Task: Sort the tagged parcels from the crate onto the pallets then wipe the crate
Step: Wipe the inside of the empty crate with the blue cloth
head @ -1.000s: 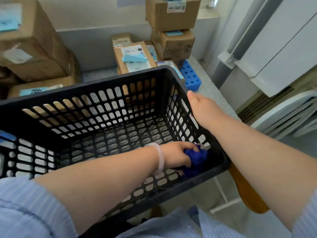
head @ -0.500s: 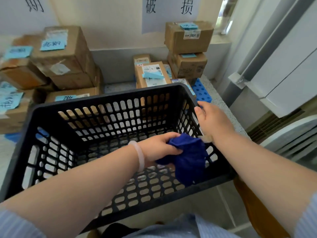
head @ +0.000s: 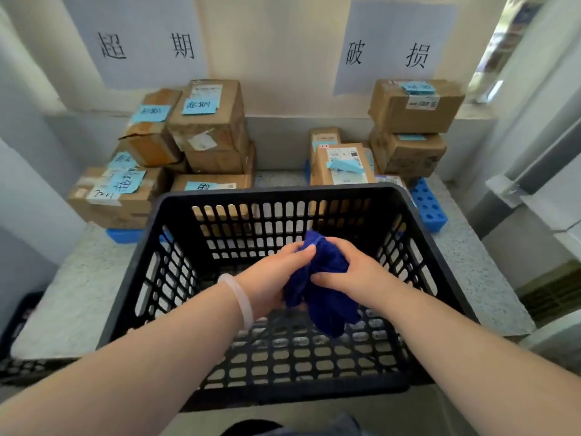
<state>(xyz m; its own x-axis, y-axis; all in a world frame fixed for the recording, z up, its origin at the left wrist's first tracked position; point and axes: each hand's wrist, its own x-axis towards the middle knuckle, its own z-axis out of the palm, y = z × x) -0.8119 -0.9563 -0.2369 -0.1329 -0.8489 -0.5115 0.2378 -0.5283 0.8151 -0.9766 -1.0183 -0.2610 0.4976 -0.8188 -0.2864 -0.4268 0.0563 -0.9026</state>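
A black slatted plastic crate (head: pixel 276 192) stands in front of me with no parcels inside. Above its middle both hands hold a dark blue cloth (head: pixel 320 287). My left hand (head: pixel 276 272) grips the cloth from the left and my right hand (head: pixel 349 272) grips it from the right; its lower end hangs down toward the crate floor. Behind the crate, cardboard parcels with blue tags are stacked in two groups: a left stack (head: pixel 201 127) on a blue pallet (head: pixel 124 236) and a right stack (head: pixel 408 121) on another blue pallet (head: pixel 429 209).
Two paper signs hang on the wall, one above the left stack (head: pixel 144 45) and one above the right stack (head: pixel 390 48). The pallets sit on a speckled floor (head: pixel 78 291). A white panel and a dark post (head: pixel 534 171) stand at the right.
My right hand left the crate's right rim and took hold of the cloth. My left hand lifted the cloth from the crate's near right corner to above its middle. The view tilted up.
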